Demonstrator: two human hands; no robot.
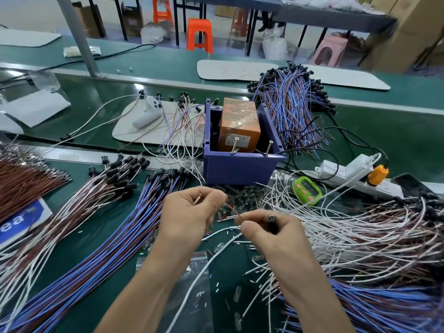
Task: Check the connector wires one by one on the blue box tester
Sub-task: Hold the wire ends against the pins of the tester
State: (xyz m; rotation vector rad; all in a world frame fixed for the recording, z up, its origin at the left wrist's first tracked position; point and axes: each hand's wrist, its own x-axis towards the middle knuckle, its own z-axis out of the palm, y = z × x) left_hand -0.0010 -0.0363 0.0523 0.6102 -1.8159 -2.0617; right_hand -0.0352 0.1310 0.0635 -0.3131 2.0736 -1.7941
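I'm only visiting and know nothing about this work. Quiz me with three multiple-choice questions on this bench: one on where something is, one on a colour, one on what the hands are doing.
1. Where is the green timer relative to the blue box?
A) inside it
B) beside it, to its right
C) on top of it

2. What colour is the block standing in the box?
A) orange
B) white
C) black

3. What are the hands doing?
A) lying flat on the table
B) lifting the box
C) holding a thin wire between them

Answers:
1 B, the timer lies off the box's right front corner.
2 A, its orange faces show above the box walls.
3 C, the left hand and right hand each pinch the wire with curled fingers.
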